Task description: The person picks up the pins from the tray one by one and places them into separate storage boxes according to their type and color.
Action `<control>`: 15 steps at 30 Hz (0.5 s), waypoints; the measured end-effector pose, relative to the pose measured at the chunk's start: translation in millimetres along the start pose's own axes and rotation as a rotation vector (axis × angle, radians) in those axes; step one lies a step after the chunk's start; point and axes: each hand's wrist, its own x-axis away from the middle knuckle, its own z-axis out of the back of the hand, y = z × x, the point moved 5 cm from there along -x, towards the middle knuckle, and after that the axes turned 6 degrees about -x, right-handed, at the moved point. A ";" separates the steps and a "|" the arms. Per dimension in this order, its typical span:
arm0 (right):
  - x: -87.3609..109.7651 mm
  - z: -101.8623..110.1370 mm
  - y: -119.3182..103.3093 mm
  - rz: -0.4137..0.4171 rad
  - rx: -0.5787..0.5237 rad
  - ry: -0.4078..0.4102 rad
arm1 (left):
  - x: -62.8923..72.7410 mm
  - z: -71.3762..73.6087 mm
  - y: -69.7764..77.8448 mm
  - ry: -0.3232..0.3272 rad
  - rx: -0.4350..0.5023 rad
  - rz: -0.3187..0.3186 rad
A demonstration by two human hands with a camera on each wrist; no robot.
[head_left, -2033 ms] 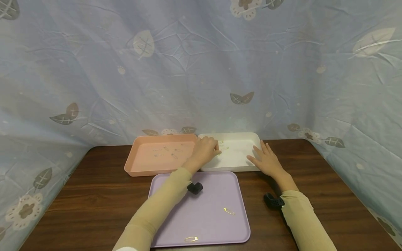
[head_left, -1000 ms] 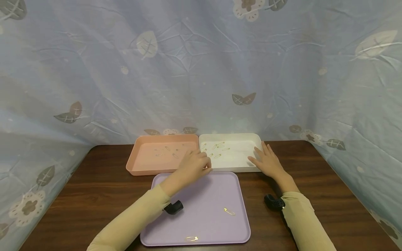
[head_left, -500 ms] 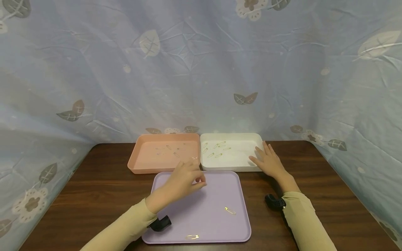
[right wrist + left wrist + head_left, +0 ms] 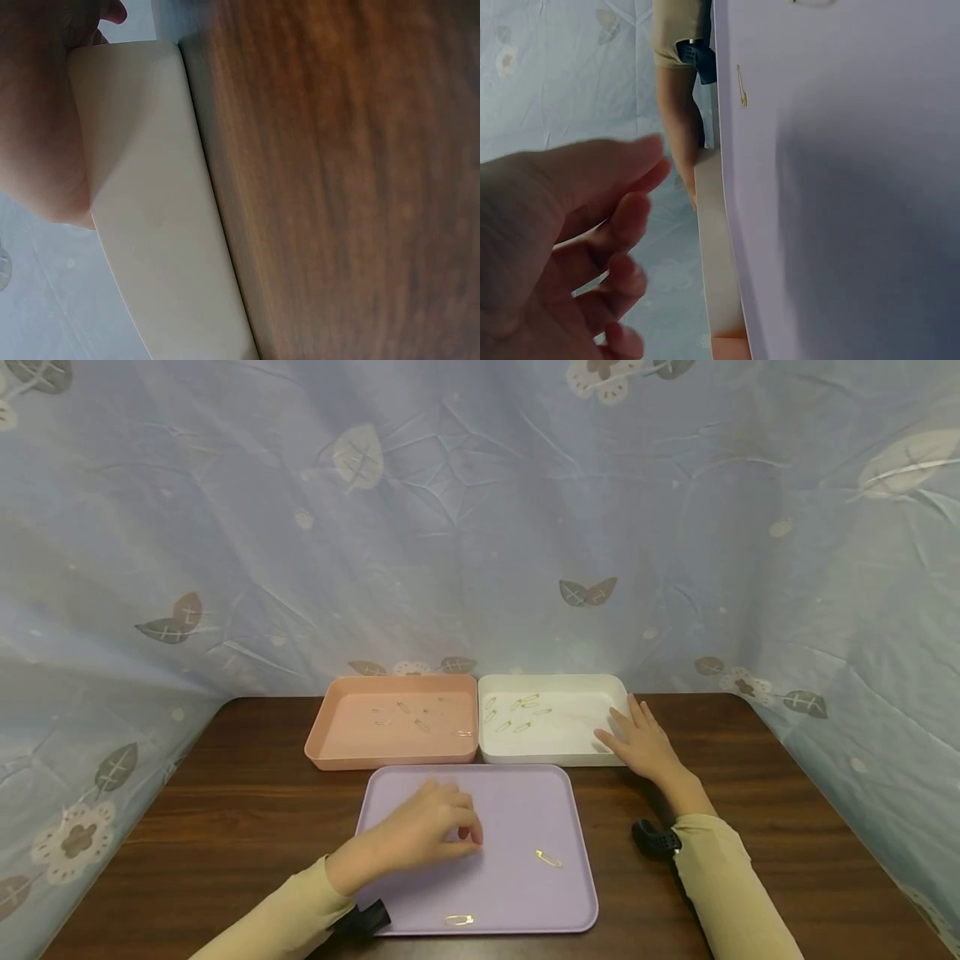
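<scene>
My left hand (image 4: 427, 828) hovers over the lilac tray (image 4: 517, 802), fingers loosely curled. Thumb and index tips come close together, with nothing visible between them in the left wrist view. To its right on that tray lies a gold safety pin (image 4: 549, 858); another gold safety pin (image 4: 458, 920) is by the front rim. My right hand (image 4: 643, 745) rests, fingers spread, at the right end of the white tray (image 4: 577, 760), its palm against the tray's wall (image 4: 150, 217) in the right wrist view. Several gold safety pins (image 4: 522, 727) lie in the white tray's left half.
A pink tray (image 4: 345, 743) adjoins the white one on the left and holds several silver safety pins (image 4: 422, 725), one of them (image 4: 463, 733) near its front right corner. Behind the dark wooden table (image 4: 187, 835) hangs a leaf-patterned cloth (image 4: 450, 527).
My left hand has drawn back from the white tray, past the pink tray's corner, to over the lilac tray, uncovering pins in both back trays. The right hand has stayed in place.
</scene>
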 end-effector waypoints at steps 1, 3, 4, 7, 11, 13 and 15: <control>-0.5 0.0 0.5 -0.002 0.001 -0.002 | 1.9 -0.8 1.2 -0.025 0.011 -0.009; -1.2 -0.2 1.0 -0.002 0.003 -0.005 | 5.6 -2.8 3.0 -0.072 0.026 -0.023; -1.4 -0.1 1.4 -0.002 0.004 -0.006 | 7.4 -3.4 3.9 -0.092 0.033 -0.028; -1.8 -0.2 1.5 0.001 0.000 -0.004 | 13.6 -5.2 6.0 -0.132 0.040 -0.045; -1.7 -0.8 1.1 0.012 -0.004 -0.002 | 22.4 -4.4 11.5 -0.104 0.009 -0.108; -1.5 -1.0 1.5 0.011 -0.003 -0.003 | 26.1 -3.8 15.2 -0.077 -0.023 -0.151; -1.1 -0.8 1.8 0.006 0.002 -0.004 | 28.9 -4.1 18.6 -0.062 -0.050 -0.186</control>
